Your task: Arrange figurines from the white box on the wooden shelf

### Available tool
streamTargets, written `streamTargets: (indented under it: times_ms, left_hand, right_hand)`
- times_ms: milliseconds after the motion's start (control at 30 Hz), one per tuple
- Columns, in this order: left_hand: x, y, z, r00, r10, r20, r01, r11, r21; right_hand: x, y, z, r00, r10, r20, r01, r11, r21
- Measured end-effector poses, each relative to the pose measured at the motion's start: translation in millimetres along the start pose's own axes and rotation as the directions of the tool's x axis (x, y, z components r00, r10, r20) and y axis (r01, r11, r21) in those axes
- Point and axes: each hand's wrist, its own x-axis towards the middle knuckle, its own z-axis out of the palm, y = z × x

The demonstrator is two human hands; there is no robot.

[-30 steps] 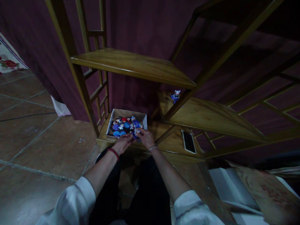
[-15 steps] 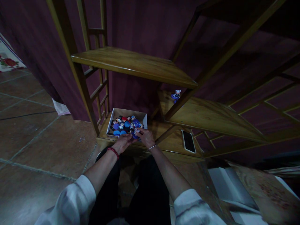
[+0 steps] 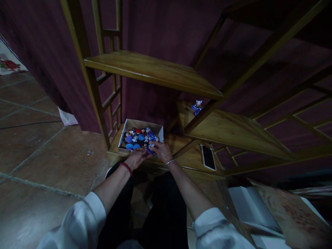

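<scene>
Between my two hands, at the front edge of a shallow cardboard box (image 3: 123,134), is a small toy figurine (image 3: 149,149) with a purple-blue base. My left hand (image 3: 136,158), red beads at its wrist, grips the figurine's base from below and the left. Fingers of my right hand (image 3: 162,152), with a silver bangle behind it, pinch the figurine's upper part. Several more small figurines (image 3: 140,137), with black, red, blue and purple parts, lie jumbled in the box. My fingers partly hide the held figurine.
The box rests on the low board of a wooden shelf unit (image 3: 153,71). Another figurine (image 3: 198,104) stands on a shelf to the right, partly behind a slanted post. A phone (image 3: 208,157) lies on the low board. White box-like pieces (image 3: 254,205) lie at lower right.
The view has shifted slightly. Both hands stay at the box's front edge, holding the same figurine, with hardly any visible movement.
</scene>
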Motion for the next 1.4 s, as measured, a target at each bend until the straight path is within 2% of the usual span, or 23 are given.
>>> streamTargets:
  times_ms: [200,400,800,1233,1400]
  left_hand:
    - [0,0,-0.1,0.999,0.022,-0.031,-0.023,0.999,-0.03]
    - [-2,3,-2.7,1.0,0.002,0.003,-0.002,1.0,-0.011]
    - [-3,4,-6.1,1.0,0.024,0.006,-0.023,0.999,-0.047]
    - [-8,5,-2.0,0.998,0.031,0.052,-0.029,0.999,-0.036]
    - [-7,7,-1.1,0.997,0.0,0.075,0.004,0.999,-0.054]
  right_hand:
    - [2,-4,2,0.999,-0.05,0.017,0.051,0.997,-0.063]
    - [2,-5,3,0.996,-0.085,0.02,0.087,0.992,-0.091]
    - [2,-9,7,0.987,-0.161,0.018,0.161,0.969,-0.186]
    - [-10,-13,1,0.994,-0.111,-0.018,0.106,0.98,-0.171]
    - [-12,-15,-1,0.991,-0.125,-0.044,0.117,0.981,-0.157]
